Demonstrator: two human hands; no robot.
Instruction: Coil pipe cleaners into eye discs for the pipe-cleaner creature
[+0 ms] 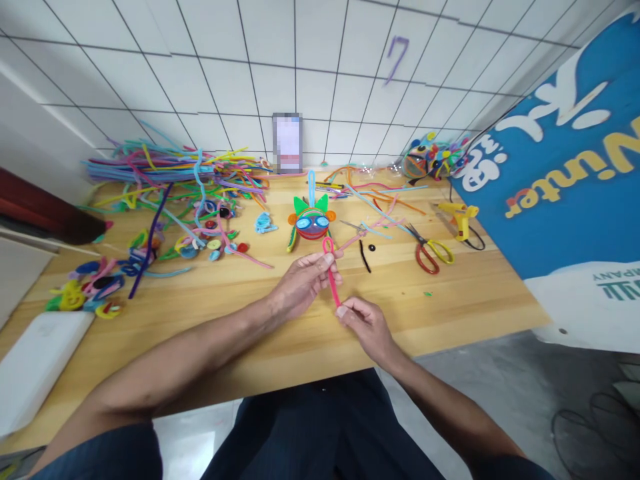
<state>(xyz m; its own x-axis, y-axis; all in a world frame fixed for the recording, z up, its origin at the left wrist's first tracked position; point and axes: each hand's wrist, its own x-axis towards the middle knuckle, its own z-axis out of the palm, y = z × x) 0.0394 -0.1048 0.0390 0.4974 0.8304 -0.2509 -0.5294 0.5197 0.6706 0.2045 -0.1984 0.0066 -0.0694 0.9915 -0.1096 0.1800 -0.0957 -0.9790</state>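
Observation:
A pink pipe cleaner (334, 288), bent into a narrow loop at its upper end, stretches between my two hands above the wooden table. My left hand (313, 279) pinches it just below the loop. Lower down, the fingertips of my right hand (365, 321) are closed on its tail end. Just beyond the loop lies a colourful pipe-cleaner figure (313, 223) with green pointed ears, blue eyes, orange side discs and a light blue loop on top. A short black pipe cleaner (365, 257) and a small black disc (371, 248) rest to the right of my hands.
Scissors (429, 253) and a yellow glue gun (459, 217) lie at the right. A heap of pipe cleaners (165, 167) and coiled pieces (95, 283) fill the left. A phone (287, 143) leans on the tiled wall. A white box-like object (43, 363) sits front left.

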